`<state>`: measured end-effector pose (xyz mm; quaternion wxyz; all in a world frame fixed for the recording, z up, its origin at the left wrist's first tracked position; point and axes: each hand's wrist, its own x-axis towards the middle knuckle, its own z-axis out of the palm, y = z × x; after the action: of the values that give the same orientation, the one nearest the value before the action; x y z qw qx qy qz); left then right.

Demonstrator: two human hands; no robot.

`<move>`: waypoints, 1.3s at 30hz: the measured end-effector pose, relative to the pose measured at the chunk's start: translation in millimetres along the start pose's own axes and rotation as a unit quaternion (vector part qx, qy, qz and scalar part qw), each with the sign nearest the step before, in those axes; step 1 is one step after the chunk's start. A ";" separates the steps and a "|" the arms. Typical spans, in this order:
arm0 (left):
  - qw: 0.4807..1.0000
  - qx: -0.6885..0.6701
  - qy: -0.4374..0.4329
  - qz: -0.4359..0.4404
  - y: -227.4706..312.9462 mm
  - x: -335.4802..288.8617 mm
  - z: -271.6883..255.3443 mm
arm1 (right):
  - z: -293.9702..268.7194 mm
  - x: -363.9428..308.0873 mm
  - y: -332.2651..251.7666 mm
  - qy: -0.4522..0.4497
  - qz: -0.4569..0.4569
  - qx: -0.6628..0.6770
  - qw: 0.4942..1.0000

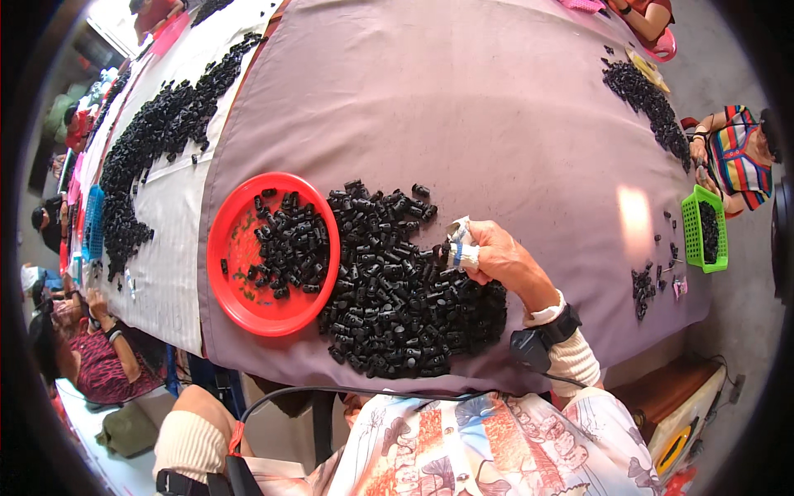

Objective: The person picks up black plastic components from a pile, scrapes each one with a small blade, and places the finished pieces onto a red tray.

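Note:
My right hand (pixel 500 255) reaches over the right side of a pile of small black plastic parts (pixel 389 289), its fingers and thumb pinched together. White tape or finger covers wrap the fingertips. A dark piece shows at the tips, seemingly one of the small black plastic parts, partly hidden by the fingers. The parts are short and cylinder-like, some with holes. Against the pile's left side stands a round red tray (pixel 227 310), with more of these parts gathered in its right half. My left arm bends downward at the lower left, its hand out of view.
A mauve cloth (pixel 463 107) covers the table; a pale cloth (pixel 174 273) lies at left with a long heap of black parts (pixel 178 116). Another heap (pixel 649 103) and a green basket (pixel 691 231) are at right. Other people sit around the edges. A black cable (pixel 364 390) crosses before me.

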<state>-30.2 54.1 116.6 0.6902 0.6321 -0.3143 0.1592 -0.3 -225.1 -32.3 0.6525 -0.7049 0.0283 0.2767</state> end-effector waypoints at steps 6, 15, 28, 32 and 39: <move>1.000 0.029 0.011 -0.005 7.8 -8.1 2.7 | 3.2 2.8 4.8 0.004 -0.013 0.003 1.000; 0.996 0.076 0.032 -0.019 10.4 -27.1 9.5 | 2.6 2.0 -2.1 0.017 -0.014 0.003 1.000; 0.904 0.284 -0.216 -0.234 -154.2 -50.2 70.7 | -8.8 0.0 -11.1 0.034 -0.032 0.077 0.996; 0.871 0.404 -0.249 -0.130 -178.8 -49.2 94.4 | -16.6 -0.6 -8.6 0.056 -0.039 0.034 0.997; 0.854 0.395 -0.324 -0.103 -190.2 -58.2 97.6 | -19.9 -2.1 -2.4 0.069 -0.026 0.001 0.997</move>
<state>20.8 -59.1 -67.0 0.2545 0.8959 -0.3639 -0.0157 5.9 -244.1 -29.3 0.6571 -0.7218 0.0549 0.2104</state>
